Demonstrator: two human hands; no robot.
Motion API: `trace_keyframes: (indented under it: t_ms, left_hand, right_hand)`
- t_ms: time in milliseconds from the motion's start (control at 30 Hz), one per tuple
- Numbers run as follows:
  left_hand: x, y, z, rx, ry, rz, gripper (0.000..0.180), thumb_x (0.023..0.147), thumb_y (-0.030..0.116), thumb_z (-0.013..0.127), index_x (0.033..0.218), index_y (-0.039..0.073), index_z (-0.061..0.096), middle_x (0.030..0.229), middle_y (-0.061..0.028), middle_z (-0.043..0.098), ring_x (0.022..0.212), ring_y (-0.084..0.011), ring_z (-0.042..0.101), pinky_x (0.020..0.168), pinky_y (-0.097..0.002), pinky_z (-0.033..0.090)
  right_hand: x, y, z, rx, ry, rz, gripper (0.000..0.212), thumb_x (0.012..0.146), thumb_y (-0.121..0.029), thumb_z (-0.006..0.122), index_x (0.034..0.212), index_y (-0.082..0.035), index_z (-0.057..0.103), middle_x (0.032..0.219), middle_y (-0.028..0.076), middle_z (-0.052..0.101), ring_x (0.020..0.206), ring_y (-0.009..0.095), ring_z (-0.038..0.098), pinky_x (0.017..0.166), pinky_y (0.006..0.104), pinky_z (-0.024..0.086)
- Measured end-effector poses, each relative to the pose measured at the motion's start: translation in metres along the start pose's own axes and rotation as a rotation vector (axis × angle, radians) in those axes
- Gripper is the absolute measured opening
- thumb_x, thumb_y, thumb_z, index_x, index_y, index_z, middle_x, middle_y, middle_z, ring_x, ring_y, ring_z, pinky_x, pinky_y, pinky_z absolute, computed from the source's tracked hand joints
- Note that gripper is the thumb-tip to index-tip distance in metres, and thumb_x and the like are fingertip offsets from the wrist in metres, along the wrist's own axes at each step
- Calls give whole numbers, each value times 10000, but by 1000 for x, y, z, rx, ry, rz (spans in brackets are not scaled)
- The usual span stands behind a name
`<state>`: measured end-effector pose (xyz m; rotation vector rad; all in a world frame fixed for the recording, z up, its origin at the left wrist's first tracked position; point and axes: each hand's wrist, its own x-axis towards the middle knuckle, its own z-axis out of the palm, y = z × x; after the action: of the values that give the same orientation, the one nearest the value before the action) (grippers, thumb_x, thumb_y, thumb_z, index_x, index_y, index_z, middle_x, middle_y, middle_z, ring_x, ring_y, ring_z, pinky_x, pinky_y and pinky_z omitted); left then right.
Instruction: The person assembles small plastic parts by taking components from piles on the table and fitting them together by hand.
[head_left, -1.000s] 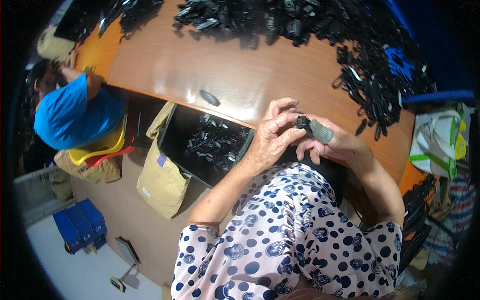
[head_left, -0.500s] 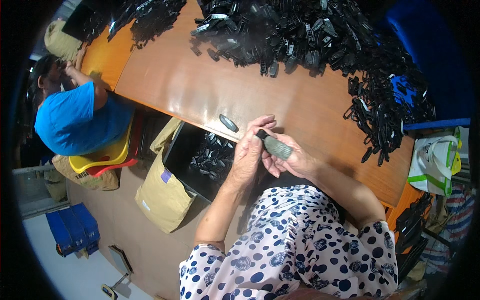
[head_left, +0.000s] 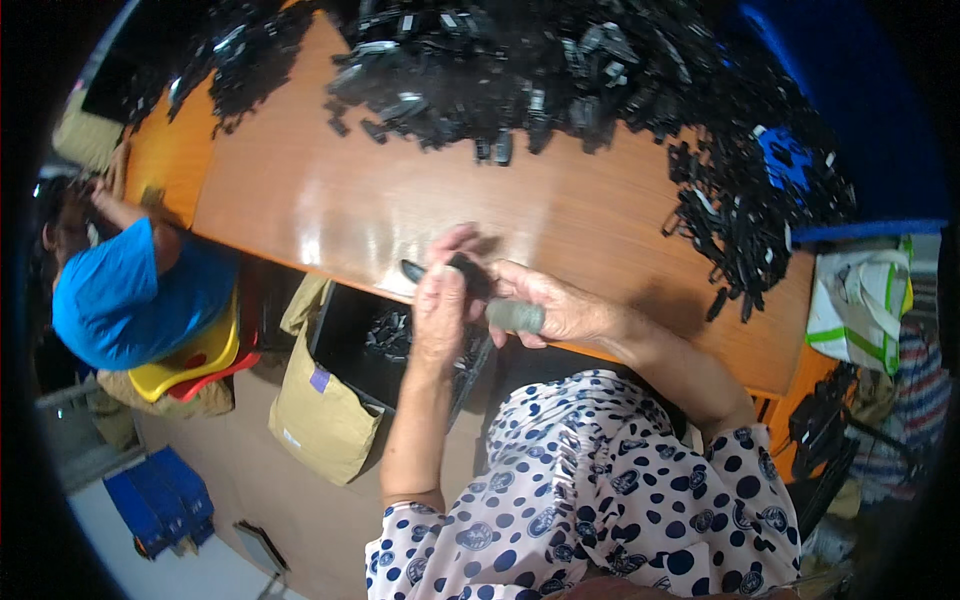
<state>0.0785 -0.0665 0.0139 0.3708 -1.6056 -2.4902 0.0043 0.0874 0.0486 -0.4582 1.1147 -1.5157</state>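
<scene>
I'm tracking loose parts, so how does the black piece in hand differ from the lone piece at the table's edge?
The black piece is pinched by the left hand, while the lone piece lies on the table. The black piece sits between that hand and the right hand; the lone piece is left of the left hand. Both are dark; blur hides the black piece's outline.

Table (head_left: 270, 200): heap (head_left: 600, 80) along its far side
Part (head_left: 464, 270): between left hand (head_left: 436, 305) and right hand (head_left: 552, 300)
Bin (head_left: 346, 345): left, by table's near edge
Tote (head_left: 850, 310): right of table
</scene>
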Motion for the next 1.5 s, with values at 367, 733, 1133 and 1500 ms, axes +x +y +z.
trace_keyframes:
  t_ms: [367,733,1133,1500]
  left_hand:
    - [-40,25,-55,1715,431,437,378,763,163,699,1075,6,555,1132,-208,545,1041,-378,519,891,-438,388]
    - [167,-14,25,1459,205,636,580,787,345,672,1272,96,473,1359,-178,384,1272,-383,335,1009,-526,278]
    - [106,-47,70,1383,-13,742,238,823,87,603,1060,89,588,1160,-136,526,1148,-404,424,1012,-502,305]
    - [37,-42,80,1454,1,756,297,860,142,595,1152,115,556,1064,-48,625,1036,-308,553,888,-546,364]
  right_hand:
    - [-123,-38,-104,-2010,616,-126,256,768,-46,519,1013,-10,583,1031,139,544,1014,284,520,886,375,439]
    - [-132,-41,-144,-1877,587,-149,106,728,6,568,828,-30,557,879,106,526,911,289,494,781,373,413]
    - [-127,-31,-119,-995,805,-421,503,803,-9,578,1274,-22,401,953,128,557,854,257,565,768,362,447]
    - [-131,15,-93,290,631,-356,593,845,-348,667,1285,-75,377,1056,121,558,831,148,584,631,218,461]
